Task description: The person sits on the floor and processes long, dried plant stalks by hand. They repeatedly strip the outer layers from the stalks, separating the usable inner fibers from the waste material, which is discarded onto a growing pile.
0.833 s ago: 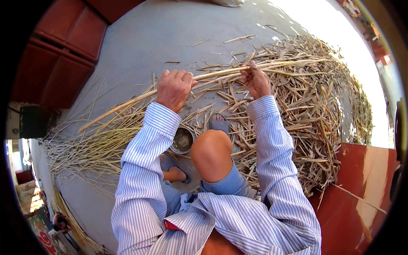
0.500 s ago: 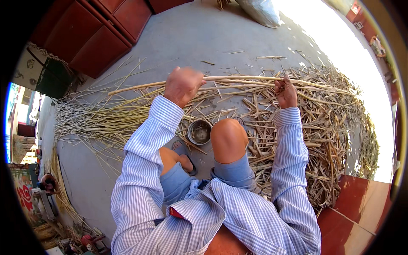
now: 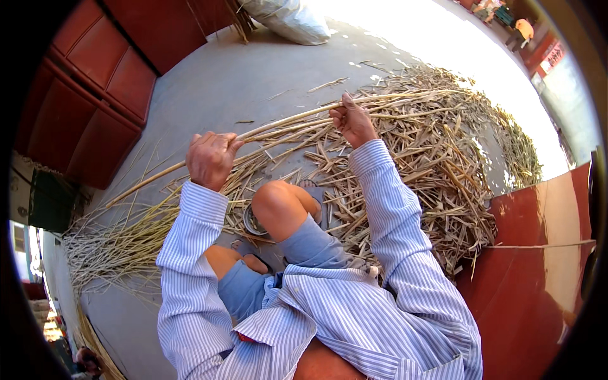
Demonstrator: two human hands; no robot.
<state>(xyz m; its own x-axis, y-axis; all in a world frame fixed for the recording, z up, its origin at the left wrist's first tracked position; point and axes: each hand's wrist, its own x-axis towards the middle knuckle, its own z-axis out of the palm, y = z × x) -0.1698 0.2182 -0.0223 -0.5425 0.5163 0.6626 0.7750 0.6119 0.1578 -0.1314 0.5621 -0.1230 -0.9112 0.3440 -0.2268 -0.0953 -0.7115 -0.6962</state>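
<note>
A long pale dry stalk point(image 3: 288, 118) runs between my two hands above the floor, slanting up toward the right. My left hand point(image 3: 211, 159) is closed round it, thumb along the top. Farther right, my right hand point(image 3: 354, 120) pinches the same stalk between thumb and fingers. Close to the stalk, more stalks lie on a broad heap of dry brown leaf sheaths point(image 3: 437, 164) at the right. Thin peeled stalks point(image 3: 120, 244), whitish to yellow-green, spread over the floor to the left. Beside my bent knee, a small metal bowl point(image 3: 251, 223) is mostly hidden.
Dark red upholstered seats point(image 3: 95, 95) stand at the far left. A full pale sack point(image 3: 288, 19) rests at the back on the grey floor point(image 3: 209, 88). Reddish-brown tile or board point(image 3: 525, 253) lies at the right. Strong sunlight falls beyond the heap.
The whole view has turned, shifting the scene leftward and tilting it. The held stalk now slants more. My left hand, blurred earlier, is sharp; both hands still hold the stalk.
</note>
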